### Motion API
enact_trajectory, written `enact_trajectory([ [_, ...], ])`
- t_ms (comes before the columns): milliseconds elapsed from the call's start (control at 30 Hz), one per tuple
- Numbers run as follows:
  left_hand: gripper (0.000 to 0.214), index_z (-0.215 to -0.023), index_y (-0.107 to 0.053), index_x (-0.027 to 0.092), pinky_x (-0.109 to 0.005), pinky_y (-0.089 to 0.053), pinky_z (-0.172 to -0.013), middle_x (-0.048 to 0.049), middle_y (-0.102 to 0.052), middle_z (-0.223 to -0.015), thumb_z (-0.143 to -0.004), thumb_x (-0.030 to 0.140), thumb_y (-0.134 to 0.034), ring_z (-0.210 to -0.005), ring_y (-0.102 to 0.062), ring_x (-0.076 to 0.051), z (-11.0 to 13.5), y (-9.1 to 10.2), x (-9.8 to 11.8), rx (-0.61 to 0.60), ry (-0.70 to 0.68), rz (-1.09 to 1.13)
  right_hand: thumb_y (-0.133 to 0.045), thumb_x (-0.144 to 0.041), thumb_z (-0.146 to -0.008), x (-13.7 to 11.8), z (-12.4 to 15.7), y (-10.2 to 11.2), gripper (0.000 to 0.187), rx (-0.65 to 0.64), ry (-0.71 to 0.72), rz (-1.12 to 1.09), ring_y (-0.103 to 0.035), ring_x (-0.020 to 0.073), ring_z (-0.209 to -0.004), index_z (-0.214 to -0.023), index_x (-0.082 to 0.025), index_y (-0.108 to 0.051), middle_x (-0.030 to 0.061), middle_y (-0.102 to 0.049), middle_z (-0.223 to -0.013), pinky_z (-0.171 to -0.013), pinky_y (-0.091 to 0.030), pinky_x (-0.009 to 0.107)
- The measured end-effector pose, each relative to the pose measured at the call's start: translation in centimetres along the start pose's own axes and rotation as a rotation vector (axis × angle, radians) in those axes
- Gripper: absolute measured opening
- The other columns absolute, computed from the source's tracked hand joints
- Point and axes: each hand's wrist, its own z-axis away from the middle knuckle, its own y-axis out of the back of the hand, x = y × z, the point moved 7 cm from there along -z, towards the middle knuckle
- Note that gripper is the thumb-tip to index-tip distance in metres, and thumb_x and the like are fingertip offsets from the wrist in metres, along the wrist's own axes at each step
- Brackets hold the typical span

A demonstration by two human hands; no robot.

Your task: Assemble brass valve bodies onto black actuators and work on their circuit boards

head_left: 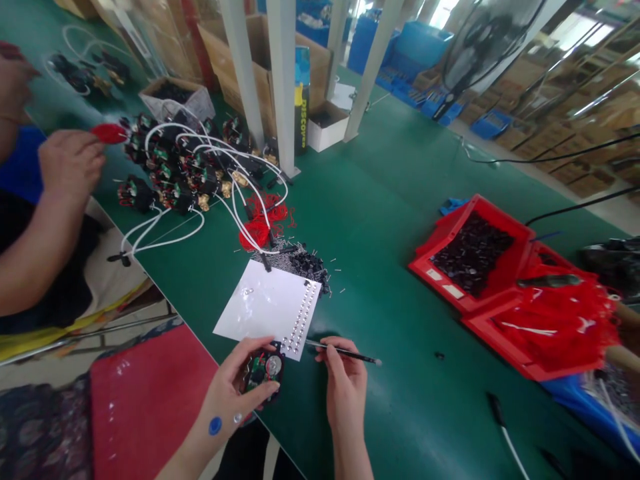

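Note:
My left hand (227,390) is closed around a small black housing (260,372) with a green circuit board and a round silver disc facing up. Between the fingers of my right hand (345,387) is a thin black pen-like tool (357,357), its tip close to the edge of a white sheet (250,303). Rows of small round silver parts (300,317) lie along that sheet's right side. Behind the sheet is a pile of small black parts and screws (307,265). A blue dot sticker and a small silver disc are on my left wrist.
Assembled black units with white cables (175,173) crowd the left, beside red wire coils (255,235). A co-worker's hand (73,160) reaches in there with a red piece. Red bins (467,310) with black parts and red bags stand right. White posts (283,87) rise from the table.

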Motion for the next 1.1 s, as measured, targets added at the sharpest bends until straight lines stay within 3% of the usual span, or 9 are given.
enact_trajectory([
  [100, 0.039, -0.113, -0.077, 0.030, -0.036, -0.054, -0.098, -0.0081, -0.067, -0.118, -0.075, 0.033, -0.086, -0.113, -0.063, -0.031, 0.3, -0.1, 0.8, 0.011, -0.127, -0.083, -0.081, -0.038, -0.081, 0.6, 0.6, -0.1, 0.021, 0.037, -0.013, 0.009, -0.065, 0.0153, -0.075, -0.087, -0.019, -0.076, 0.0041, -0.070, -0.089, -0.072, -0.053, 0.027],
  [200, 0.039, -0.111, -0.078, 0.030, -0.037, -0.055, -0.097, -0.0116, -0.059, -0.135, -0.073, 0.033, -0.088, -0.123, -0.059, -0.034, 0.6, 0.0, 0.8, -0.016, -0.177, -0.063, -0.082, -0.038, -0.079, 1.1, 1.4, 0.0, 0.020, 0.060, -0.025, 0.009, -0.064, 0.0161, -0.079, -0.086, -0.020, -0.077, 0.0042, -0.071, -0.090, -0.074, -0.054, 0.027],
  [267, 0.042, -0.112, -0.078, 0.030, -0.036, -0.056, -0.096, -0.0125, -0.054, -0.144, -0.072, 0.034, -0.090, -0.129, -0.056, -0.036, 0.7, 0.2, 0.3, -0.043, -0.157, -0.018, -0.082, -0.038, -0.079, 1.3, 1.8, -0.1, 0.019, 0.071, -0.028, 0.010, -0.065, 0.0174, -0.083, -0.085, -0.020, -0.078, 0.0049, -0.071, -0.093, -0.075, -0.055, 0.028],
  [433, 0.059, -0.123, -0.074, 0.029, -0.039, -0.053, -0.103, -0.0137, -0.066, -0.135, -0.067, 0.036, -0.093, -0.126, -0.061, -0.036, 1.1, 0.1, -1.1, -0.130, -0.009, 0.040, -0.084, -0.037, -0.076, 1.4, 2.6, -0.6, 0.020, 0.081, -0.059, 0.032, -0.068, 0.0205, -0.085, -0.082, -0.020, -0.079, 0.0069, -0.073, -0.092, -0.078, -0.058, 0.032],
  [633, 0.054, -0.114, -0.079, 0.027, -0.038, -0.057, -0.096, -0.0167, -0.054, -0.152, -0.064, 0.040, -0.095, -0.128, -0.061, -0.038, 1.0, 0.1, -1.1, -0.126, -0.030, 0.032, -0.083, -0.035, -0.075, 1.8, 2.9, -1.0, 0.021, 0.118, -0.109, 0.075, -0.071, 0.0215, -0.082, -0.088, -0.019, -0.081, 0.0088, -0.078, -0.093, -0.077, -0.059, 0.032],
  [967, 0.056, -0.114, -0.079, 0.028, -0.038, -0.059, -0.093, -0.0167, -0.052, -0.154, -0.063, 0.041, -0.095, -0.127, -0.062, -0.038, 0.9, 0.0, -1.6, -0.169, -0.020, 0.020, -0.081, -0.035, -0.073, 2.0, 3.0, -1.8, 0.020, 0.188, -0.104, 0.100, -0.072, 0.0218, -0.076, -0.083, -0.018, -0.079, 0.0079, -0.078, -0.085, -0.073, -0.060, 0.033],
  [1100, 0.056, -0.111, -0.080, 0.028, -0.039, -0.059, -0.093, -0.0161, -0.054, -0.152, -0.060, 0.044, -0.096, -0.128, -0.061, -0.039, 0.9, 0.0, -1.2, -0.123, 0.003, 0.038, -0.080, -0.034, -0.073, 2.2, 3.1, -2.2, 0.019, 0.198, -0.097, 0.103, -0.073, 0.0226, -0.078, -0.083, -0.017, -0.078, 0.0084, -0.078, -0.086, -0.075, -0.060, 0.034],
])
